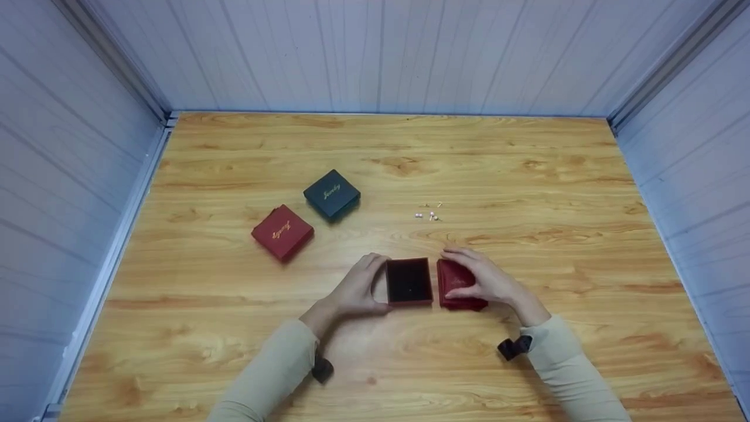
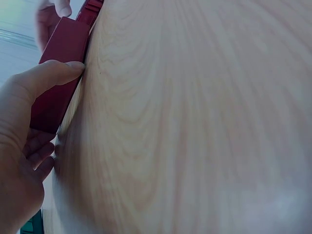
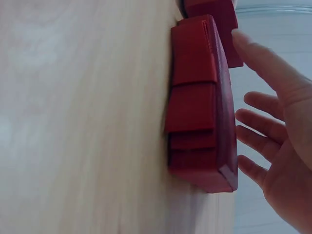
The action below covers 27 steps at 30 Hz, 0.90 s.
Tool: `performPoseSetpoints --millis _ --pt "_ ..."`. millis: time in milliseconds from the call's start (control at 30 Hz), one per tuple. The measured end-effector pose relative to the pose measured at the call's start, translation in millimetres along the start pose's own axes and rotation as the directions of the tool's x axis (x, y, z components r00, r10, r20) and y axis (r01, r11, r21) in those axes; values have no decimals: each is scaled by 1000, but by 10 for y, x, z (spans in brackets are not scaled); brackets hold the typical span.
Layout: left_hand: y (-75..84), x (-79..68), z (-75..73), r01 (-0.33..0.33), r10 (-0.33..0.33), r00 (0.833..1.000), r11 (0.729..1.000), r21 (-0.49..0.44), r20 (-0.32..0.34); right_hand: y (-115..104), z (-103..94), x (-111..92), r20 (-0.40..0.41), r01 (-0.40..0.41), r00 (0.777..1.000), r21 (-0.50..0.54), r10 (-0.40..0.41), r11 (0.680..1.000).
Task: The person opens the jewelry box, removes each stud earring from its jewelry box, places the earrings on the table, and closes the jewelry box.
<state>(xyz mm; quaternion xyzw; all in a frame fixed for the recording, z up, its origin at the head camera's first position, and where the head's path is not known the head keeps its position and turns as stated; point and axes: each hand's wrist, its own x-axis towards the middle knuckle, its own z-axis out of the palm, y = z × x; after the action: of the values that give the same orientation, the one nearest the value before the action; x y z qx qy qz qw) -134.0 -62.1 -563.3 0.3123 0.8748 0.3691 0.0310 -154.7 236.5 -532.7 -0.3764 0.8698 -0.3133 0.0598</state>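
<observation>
My left hand [image 1: 356,288] grips a red jewelry box base [image 1: 410,303] from its left, thumb on the near wall and fingers at the far side. The base stands uncovered, its dark lining facing up. In the left wrist view the thumb lies across the red wall [image 2: 61,46]. Just right of the base sits the red box lid [image 1: 452,274], top side up with faint lettering. Spread over this lid is my right hand [image 1: 491,282], its fingers loosely bent. In the right wrist view a red bow [image 3: 192,105] shows along the lid's side.
Farther left lie a second red jewelry box [image 1: 283,232] and a dark green jewelry box [image 1: 332,194], both closed with gold lettering. Small earring-like pieces [image 1: 432,217] are scattered beyond the base. Pale panels [image 1: 375,58] wall in the wooden table [image 1: 556,193].
</observation>
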Motion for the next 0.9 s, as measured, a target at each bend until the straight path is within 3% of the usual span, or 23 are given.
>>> performPoseSetpoints --millis 400,633,900 --pt "2 0 1 -3 3 1000 1000 0 -6 42 44 -50 50 37 998 -39 -35 999" --pt "3 -6 3 -5 5 1000 1000 1 4 38 46 -71 98 -10 995 -47 15 999" --pt "1 -9 -1 -15 15 1000 1000 0 -3 32 54 -84 85 1 996 -70 5 998"
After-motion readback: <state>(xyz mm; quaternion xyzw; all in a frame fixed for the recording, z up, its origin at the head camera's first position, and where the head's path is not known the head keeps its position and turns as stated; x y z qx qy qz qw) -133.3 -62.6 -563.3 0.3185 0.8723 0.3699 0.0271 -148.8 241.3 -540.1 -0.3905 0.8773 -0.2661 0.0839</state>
